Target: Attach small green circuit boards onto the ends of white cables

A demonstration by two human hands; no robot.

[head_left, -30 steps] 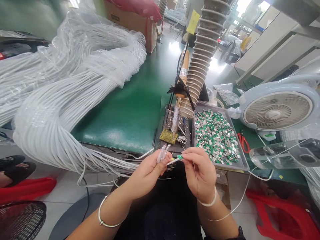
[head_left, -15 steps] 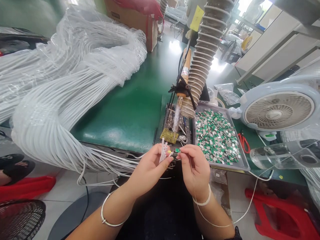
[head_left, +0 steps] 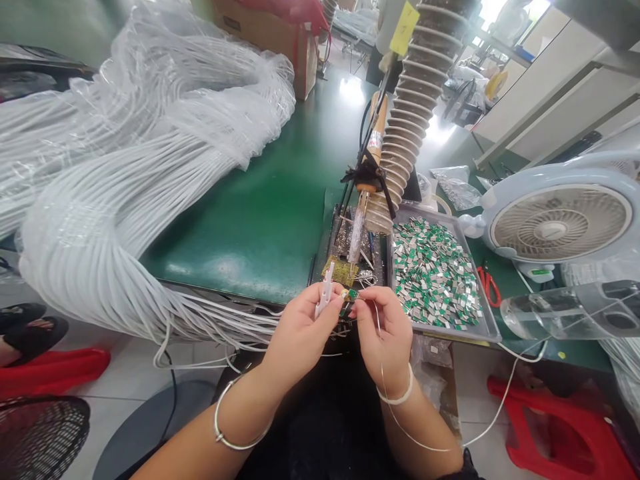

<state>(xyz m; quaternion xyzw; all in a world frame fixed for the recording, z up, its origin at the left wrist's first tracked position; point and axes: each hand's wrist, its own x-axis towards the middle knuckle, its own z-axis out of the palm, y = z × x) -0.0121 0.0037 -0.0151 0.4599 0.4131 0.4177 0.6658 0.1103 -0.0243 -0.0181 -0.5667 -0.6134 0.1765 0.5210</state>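
Observation:
My left hand [head_left: 303, 327] is closed around white pieces [head_left: 325, 291] that look like cable ends, poking up between thumb and fingers. Just beyond its thumb tip, a small green circuit board [head_left: 353, 294] sits between the two hands, close to the soldering iron tip; which fingers bear it is partly hidden. My right hand [head_left: 385, 333] pinches a thin, silvery solder wire [head_left: 379, 320], which trails down past the wrist. The soldering iron [head_left: 357, 233] is fixed on a stand, tip downward, over a yellow sponge [head_left: 340, 270].
A grey tray [head_left: 493, 327] of small green-and-metal boards stands at right, beside red-handled pliers [head_left: 489, 287], a fan [head_left: 557, 220] and a clear bottle [head_left: 545, 310]. A ribbed hose [head_left: 417, 107] hangs above the iron. Bundled white cables [head_left: 100, 220] fill the left side.
Both hands have shifted slightly, the right one a little to the left. The green board shows more clearly between them, and the white pieces have turned in my left hand.

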